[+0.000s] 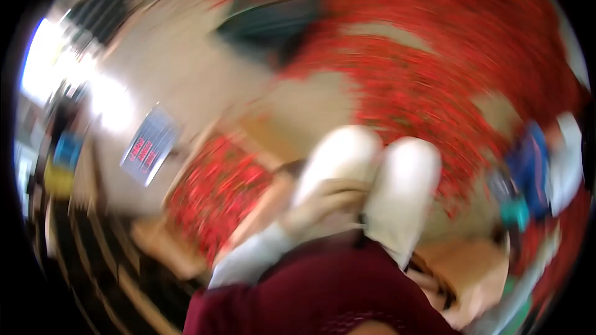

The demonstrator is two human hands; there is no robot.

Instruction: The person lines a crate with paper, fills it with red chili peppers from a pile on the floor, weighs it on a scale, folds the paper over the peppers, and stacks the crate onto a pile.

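Observation:
My left hand lies across my lap at the inner side of my raised knees, in a light sleeve. Motion blurs its fingers, and I cannot make out whether they hold anything. Pale trousers cover my knees, below which is a dark red garment. Just left of my legs stands an open cardboard box with red chili-like pieces inside. I cannot make out my right hand.
Red pieces spread over the floor ahead and right. A dark crate stands ahead. A printed sheet or bag lies left, near stacked dark crates. Another person in blue is at right. Cardboard sits lower right.

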